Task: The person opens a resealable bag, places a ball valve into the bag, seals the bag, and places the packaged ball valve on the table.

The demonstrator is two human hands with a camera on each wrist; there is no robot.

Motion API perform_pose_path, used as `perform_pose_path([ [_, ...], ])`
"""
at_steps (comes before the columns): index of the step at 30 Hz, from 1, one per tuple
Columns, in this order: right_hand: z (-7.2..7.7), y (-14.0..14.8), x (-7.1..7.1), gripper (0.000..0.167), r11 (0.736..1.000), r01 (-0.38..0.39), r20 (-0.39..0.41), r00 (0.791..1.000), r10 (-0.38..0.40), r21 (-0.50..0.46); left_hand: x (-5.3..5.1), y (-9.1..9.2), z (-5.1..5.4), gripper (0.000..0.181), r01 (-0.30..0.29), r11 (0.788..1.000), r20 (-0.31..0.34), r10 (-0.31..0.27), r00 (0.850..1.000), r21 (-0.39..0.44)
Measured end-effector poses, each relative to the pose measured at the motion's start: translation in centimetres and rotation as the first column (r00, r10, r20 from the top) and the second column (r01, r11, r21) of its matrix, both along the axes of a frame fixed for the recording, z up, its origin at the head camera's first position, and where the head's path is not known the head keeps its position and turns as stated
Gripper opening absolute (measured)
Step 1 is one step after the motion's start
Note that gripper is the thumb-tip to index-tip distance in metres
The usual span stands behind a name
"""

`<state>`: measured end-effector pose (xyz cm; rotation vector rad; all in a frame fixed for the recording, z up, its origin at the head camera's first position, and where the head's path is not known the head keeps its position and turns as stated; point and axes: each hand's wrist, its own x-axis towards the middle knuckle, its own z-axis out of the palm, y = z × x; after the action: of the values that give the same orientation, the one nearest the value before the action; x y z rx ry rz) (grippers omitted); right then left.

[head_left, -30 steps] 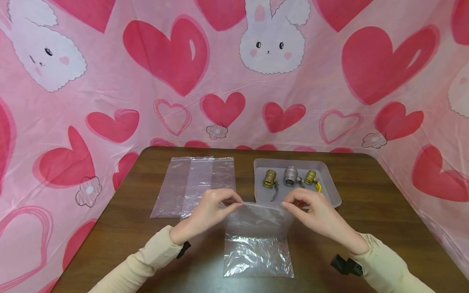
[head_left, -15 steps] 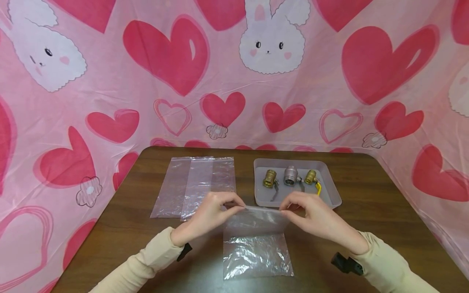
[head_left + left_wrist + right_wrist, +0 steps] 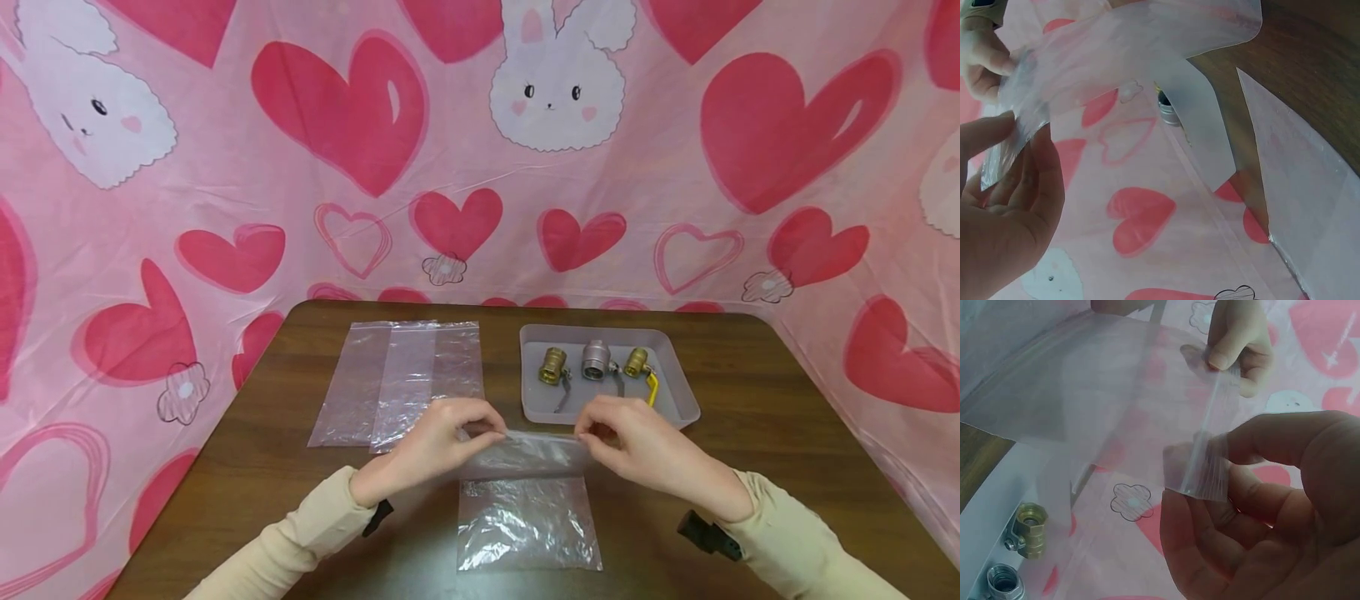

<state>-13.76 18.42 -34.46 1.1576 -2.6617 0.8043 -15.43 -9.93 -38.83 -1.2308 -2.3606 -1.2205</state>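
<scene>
Left hand (image 3: pixel 431 442) and right hand (image 3: pixel 648 446) each pinch the top strip of a clear bag (image 3: pixel 528 527), near its two ends, fingertips apart with the strip stretched between them. Over the last second they have brought that strip a little lower, towards the worktop's (image 3: pixel 757 392) front edge. The bag's upper part is raised; its lower part lies flat near the middle of that edge. With the right hand lower, the silver valve's lever (image 3: pixel 618 383) shows, where it was partly covered before.

For the work in hand, the change seems to be one of position, not of grip: the hands keep the bag by its mouth, and nothing shows inside it. Glare on thin film means I cannot tell whether its layers have parted.

Three valves (image 3: pixel 596 362) stay in the tray (image 3: pixel 538 405) towards the worktop's far right corner; spare bags (image 3: pixel 348 400) lie overlapped towards the far left corner.
</scene>
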Motion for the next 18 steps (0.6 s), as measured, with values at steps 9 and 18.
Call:
perform_pose_path([
  [9,-0.04,-0.13,-0.02,0.017,1.000,-0.010,0.041,0.999,0.010,0.007,0.03,-0.02,-0.02,0.016,0.067,0.994,-0.059,-0.072,0.996,-0.089],
  [18,0.05,-0.26,-0.06,0.020,0.999,-0.038,0.038,0.999,0.038,0.009,-0.02,0.10,0.05,0.021,0.107,0.984,-0.147,-0.127,0.981,-0.142],
])
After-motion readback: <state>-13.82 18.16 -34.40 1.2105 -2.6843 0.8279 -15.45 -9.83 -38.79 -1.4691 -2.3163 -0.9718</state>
